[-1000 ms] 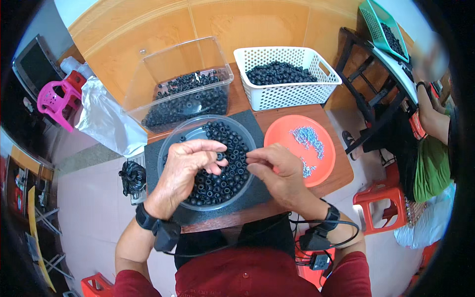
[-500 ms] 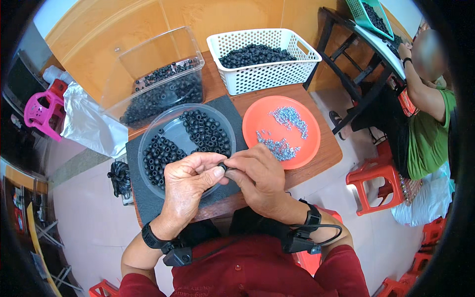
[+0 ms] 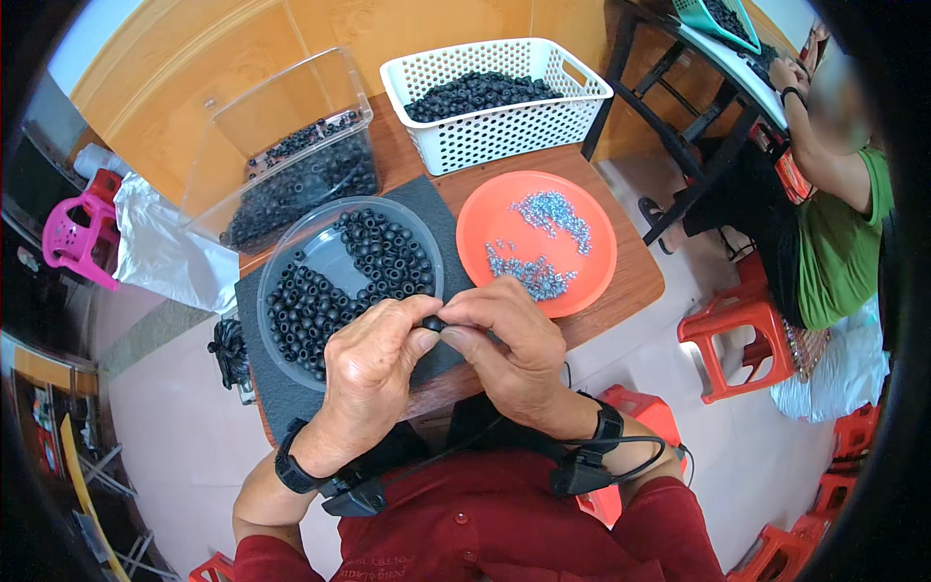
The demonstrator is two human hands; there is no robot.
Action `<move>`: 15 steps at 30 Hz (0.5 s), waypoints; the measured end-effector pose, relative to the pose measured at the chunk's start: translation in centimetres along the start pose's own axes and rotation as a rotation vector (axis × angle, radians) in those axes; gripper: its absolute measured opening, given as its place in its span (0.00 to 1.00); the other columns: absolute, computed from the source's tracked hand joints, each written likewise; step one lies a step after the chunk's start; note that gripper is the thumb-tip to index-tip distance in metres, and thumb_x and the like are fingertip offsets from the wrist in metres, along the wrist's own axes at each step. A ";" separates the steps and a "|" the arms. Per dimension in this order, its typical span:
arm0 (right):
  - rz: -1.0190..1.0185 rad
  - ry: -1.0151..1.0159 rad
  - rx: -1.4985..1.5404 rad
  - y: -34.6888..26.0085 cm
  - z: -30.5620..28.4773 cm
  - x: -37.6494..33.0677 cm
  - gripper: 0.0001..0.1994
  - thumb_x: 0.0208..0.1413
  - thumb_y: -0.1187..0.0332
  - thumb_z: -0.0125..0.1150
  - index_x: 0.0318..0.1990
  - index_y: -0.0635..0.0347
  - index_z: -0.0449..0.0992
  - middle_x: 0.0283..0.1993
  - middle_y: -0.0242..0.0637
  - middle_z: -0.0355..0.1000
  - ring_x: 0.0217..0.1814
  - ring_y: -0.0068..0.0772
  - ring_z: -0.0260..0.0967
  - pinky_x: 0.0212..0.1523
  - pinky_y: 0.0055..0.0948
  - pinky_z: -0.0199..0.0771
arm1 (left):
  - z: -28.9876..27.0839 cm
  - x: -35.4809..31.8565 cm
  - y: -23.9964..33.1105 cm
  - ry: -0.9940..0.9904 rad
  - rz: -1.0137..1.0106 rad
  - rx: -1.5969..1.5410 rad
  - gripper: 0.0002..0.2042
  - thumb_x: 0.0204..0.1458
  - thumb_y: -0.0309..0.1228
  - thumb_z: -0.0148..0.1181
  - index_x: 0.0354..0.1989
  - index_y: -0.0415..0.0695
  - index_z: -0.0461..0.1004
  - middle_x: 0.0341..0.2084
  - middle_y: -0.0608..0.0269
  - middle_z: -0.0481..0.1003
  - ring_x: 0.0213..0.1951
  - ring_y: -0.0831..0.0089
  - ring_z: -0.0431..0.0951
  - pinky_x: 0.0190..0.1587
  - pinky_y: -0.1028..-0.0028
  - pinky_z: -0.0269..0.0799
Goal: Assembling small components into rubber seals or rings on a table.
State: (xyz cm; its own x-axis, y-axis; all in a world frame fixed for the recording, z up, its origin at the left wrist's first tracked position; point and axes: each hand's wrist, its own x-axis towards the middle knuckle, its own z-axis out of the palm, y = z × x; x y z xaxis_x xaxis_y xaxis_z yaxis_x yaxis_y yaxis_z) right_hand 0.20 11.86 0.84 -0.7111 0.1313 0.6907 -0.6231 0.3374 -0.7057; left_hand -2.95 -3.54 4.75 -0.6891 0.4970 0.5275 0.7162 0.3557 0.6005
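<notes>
At the far left we see a pink plastic stool (image 3: 76,228) and a crinkled clear bag (image 3: 160,254), then a clear, hard-walled bin (image 3: 291,145) part-filled with black rings. Our left hand (image 3: 373,364) is curled nearly shut, thumb and forefinger pinching a small black rubber ring (image 3: 433,324) just above the near rim of the round clear bowl (image 3: 291,252), where more matte rings lie loose. Our right hand (image 3: 509,339) meets it, fingertips closed on the same ring; we cannot tell whether they also hold a metal piece. We judge the ring could slip, being small and held only at the fingertips, and roll off the dark mat (image 3: 446,218). Right of the bowl sit a smooth orange plate (image 3: 592,262) of shiny little metal parts and a white lattice basket (image 3: 504,131).
</notes>
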 end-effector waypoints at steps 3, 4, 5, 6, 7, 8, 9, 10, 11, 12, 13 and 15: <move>0.009 0.017 0.014 -0.3 -0.2 -0.1 0.12 0.39 0.81 0.63 0.35 0.63 0.75 0.34 0.39 0.72 0.33 0.37 0.67 0.33 0.29 0.66 | 0.1 -0.1 0.1 -0.029 -0.046 -0.046 0.12 0.43 0.19 0.61 0.38 0.37 0.73 0.25 0.55 0.73 0.27 0.64 0.75 0.28 0.72 0.70; 0.028 0.013 0.020 -0.3 -0.2 -0.2 0.12 0.39 0.82 0.63 0.34 0.63 0.74 0.33 0.39 0.72 0.33 0.36 0.67 0.33 0.29 0.66 | 0.1 -0.1 0.0 -0.027 -0.055 -0.052 0.10 0.43 0.19 0.61 0.37 0.37 0.73 0.24 0.55 0.72 0.26 0.64 0.75 0.27 0.72 0.69; 0.046 0.010 0.025 -0.4 -0.2 -0.3 0.12 0.38 0.82 0.64 0.34 0.63 0.74 0.33 0.39 0.72 0.32 0.35 0.66 0.32 0.28 0.66 | 0.1 -0.2 0.1 -0.029 -0.056 -0.052 0.10 0.43 0.19 0.61 0.37 0.37 0.73 0.24 0.55 0.72 0.26 0.64 0.75 0.27 0.72 0.69; 0.047 0.010 0.026 -0.4 -0.2 -0.4 0.12 0.38 0.82 0.64 0.34 0.63 0.74 0.33 0.39 0.72 0.32 0.35 0.66 0.32 0.28 0.66 | 0.0 -0.3 0.2 -0.038 -0.069 -0.046 0.10 0.44 0.19 0.61 0.36 0.37 0.72 0.23 0.56 0.72 0.25 0.64 0.74 0.26 0.71 0.69; 0.051 0.008 0.037 -0.4 -0.2 -0.4 0.12 0.39 0.82 0.64 0.34 0.63 0.74 0.33 0.39 0.72 0.32 0.34 0.66 0.31 0.27 0.66 | 0.0 -0.3 0.3 -0.048 -0.082 -0.040 0.09 0.44 0.20 0.61 0.35 0.37 0.72 0.22 0.56 0.71 0.24 0.64 0.73 0.26 0.71 0.68; 0.054 0.005 0.047 -0.4 -0.2 -0.5 0.11 0.39 0.82 0.63 0.34 0.63 0.74 0.33 0.39 0.72 0.31 0.33 0.66 0.30 0.26 0.66 | 0.0 -0.3 0.3 -0.049 -0.084 -0.040 0.09 0.44 0.20 0.61 0.35 0.37 0.72 0.22 0.56 0.71 0.24 0.64 0.73 0.26 0.71 0.68; 0.056 0.006 0.046 -0.4 -0.2 -0.5 0.11 0.39 0.82 0.63 0.34 0.63 0.74 0.33 0.39 0.72 0.31 0.33 0.66 0.30 0.26 0.66 | 0.1 -0.2 0.4 -0.026 -0.054 -0.012 0.09 0.43 0.19 0.61 0.34 0.36 0.72 0.21 0.56 0.70 0.24 0.64 0.73 0.25 0.70 0.68; 0.060 0.021 0.067 -0.4 -0.2 -0.5 0.11 0.40 0.82 0.63 0.34 0.63 0.74 0.34 0.38 0.72 0.31 0.32 0.66 0.30 0.25 0.66 | 0.2 -0.2 0.4 -0.002 -0.025 0.016 0.08 0.43 0.19 0.61 0.33 0.36 0.71 0.21 0.56 0.70 0.23 0.63 0.72 0.25 0.70 0.67; 0.064 0.035 0.089 -0.3 -0.1 -0.6 0.11 0.41 0.82 0.63 0.35 0.63 0.73 0.34 0.38 0.72 0.30 0.31 0.66 0.29 0.25 0.66 | 0.2 -0.2 0.5 -0.004 -0.026 0.014 0.08 0.43 0.19 0.61 0.33 0.36 0.71 0.21 0.56 0.70 0.23 0.63 0.72 0.25 0.70 0.67; 0.064 0.034 0.090 -0.2 -0.2 -0.6 0.11 0.41 0.82 0.63 0.35 0.63 0.73 0.34 0.38 0.72 0.30 0.31 0.66 0.29 0.25 0.66 | 0.2 -0.2 0.5 0.019 -0.002 0.056 0.09 0.42 0.19 0.61 0.33 0.36 0.71 0.21 0.56 0.70 0.23 0.62 0.72 0.25 0.69 0.67; 0.096 0.030 0.114 0.0 -0.3 -0.8 0.11 0.42 0.82 0.62 0.35 0.63 0.73 0.34 0.37 0.72 0.31 0.29 0.66 0.29 0.24 0.66 | 0.2 -0.2 0.6 0.042 0.021 0.099 0.10 0.41 0.18 0.61 0.33 0.35 0.71 0.21 0.56 0.69 0.23 0.61 0.72 0.25 0.69 0.67; 0.129 0.025 0.138 0.0 -0.3 -0.9 0.10 0.43 0.82 0.61 0.36 0.63 0.73 0.34 0.37 0.71 0.31 0.27 0.66 0.29 0.22 0.66 | 0.2 -0.1 0.5 0.045 0.049 0.120 0.10 0.40 0.17 0.61 0.33 0.35 0.70 0.20 0.56 0.69 0.23 0.61 0.71 0.25 0.68 0.66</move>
State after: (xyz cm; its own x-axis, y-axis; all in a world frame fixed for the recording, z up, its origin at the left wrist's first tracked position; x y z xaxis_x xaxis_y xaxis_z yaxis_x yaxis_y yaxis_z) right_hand 0.95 12.06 0.28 -0.7808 0.1893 0.5954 -0.5671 0.1853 -0.8025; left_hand -2.47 -3.22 4.88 -0.6550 0.4809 0.5828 0.7556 0.4250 0.4985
